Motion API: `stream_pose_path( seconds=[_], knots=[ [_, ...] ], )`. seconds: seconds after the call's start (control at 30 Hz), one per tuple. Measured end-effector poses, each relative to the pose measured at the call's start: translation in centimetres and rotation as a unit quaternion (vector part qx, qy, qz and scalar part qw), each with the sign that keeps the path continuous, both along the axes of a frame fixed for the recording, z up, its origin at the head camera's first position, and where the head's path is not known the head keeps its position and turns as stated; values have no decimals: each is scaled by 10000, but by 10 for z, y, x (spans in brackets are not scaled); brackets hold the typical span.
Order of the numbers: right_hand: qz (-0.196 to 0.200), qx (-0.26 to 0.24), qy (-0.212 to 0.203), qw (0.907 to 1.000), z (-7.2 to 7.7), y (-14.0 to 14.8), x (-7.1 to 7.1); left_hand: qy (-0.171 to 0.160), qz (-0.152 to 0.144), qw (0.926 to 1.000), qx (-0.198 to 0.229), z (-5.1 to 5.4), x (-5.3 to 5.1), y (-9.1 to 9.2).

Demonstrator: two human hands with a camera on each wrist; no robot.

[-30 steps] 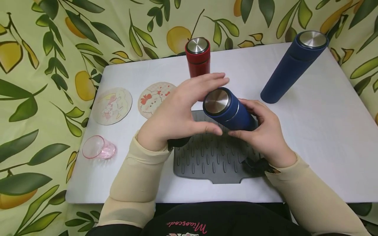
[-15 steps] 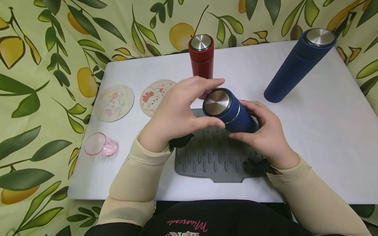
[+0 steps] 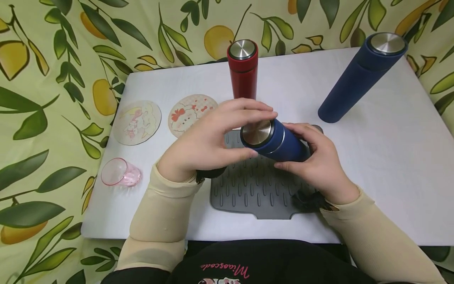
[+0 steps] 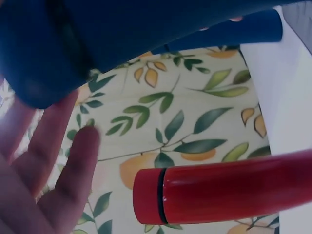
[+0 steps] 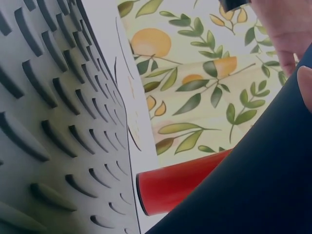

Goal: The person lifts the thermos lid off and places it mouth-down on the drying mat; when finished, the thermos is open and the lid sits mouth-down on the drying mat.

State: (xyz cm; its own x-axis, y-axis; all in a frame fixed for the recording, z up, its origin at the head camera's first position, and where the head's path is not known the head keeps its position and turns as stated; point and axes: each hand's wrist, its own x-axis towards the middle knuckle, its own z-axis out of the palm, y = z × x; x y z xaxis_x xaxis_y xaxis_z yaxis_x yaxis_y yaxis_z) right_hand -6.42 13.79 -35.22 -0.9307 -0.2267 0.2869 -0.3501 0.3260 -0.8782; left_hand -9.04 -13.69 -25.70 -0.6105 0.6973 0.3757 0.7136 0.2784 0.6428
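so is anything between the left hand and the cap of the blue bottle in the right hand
Nothing visible is: the left hand is at the cap, though contact is unclear. The red bottle stands beyond them, not between.

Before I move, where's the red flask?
In the head view, the red flask stands at upper centre, just beyond the left hand, right of the red-bow coaster.

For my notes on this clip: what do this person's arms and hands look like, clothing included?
The left hand and right hand are gloveless. Plain beige sleeves cover the forearms; the top is black with pink lettering. A black item, partly hidden, shows at each wrist.
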Motion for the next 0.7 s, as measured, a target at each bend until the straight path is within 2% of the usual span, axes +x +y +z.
stream_pose_path(
  seconds=[0.1, 0.17, 0.23, 0.3, 0.37, 0.4, 0.47, 0.57, 0.63, 0.7],
  knots=[
    [22, 22, -60, 10000, 1, -1, 1, 525, 605, 9967, -164, -2, 0, 2],
    [19, 19, -68, 10000, 1, -1, 2, 628, 716, 9953, -196, -2, 0, 1],
    [0, 23, -59, 10000, 2, -1, 2, 468, 421, 9980, -114, -2, 0, -3],
    [1, 33, -49, 10000, 1, 0, 2, 177, -95, 9998, -32, 0, 0, -7],
    [20, 65, -53, 10000, 1, 0, 3, -170, -532, 9984, -81, 2, 1, -10],
    [34, 78, -62, 9999, 1, 0, 3, -235, -665, 9974, -123, 3, 1, -11],
    [89, 56, -93, 9999, 1, 0, 3, -273, -727, 9967, -244, 5, 2, -12],
    [170, 43, -111, 9998, 1, -1, 4, -106, -449, 9985, -302, 6, 3, -10],
    [201, 72, -98, 9997, 1, -1, 4, 206, -49, 9992, -330, 4, 3, -8],
    [201, 93, -93, 9997, 1, -2, 5, 686, 460, 9955, -472, 2, 4, -4]
  ],
)
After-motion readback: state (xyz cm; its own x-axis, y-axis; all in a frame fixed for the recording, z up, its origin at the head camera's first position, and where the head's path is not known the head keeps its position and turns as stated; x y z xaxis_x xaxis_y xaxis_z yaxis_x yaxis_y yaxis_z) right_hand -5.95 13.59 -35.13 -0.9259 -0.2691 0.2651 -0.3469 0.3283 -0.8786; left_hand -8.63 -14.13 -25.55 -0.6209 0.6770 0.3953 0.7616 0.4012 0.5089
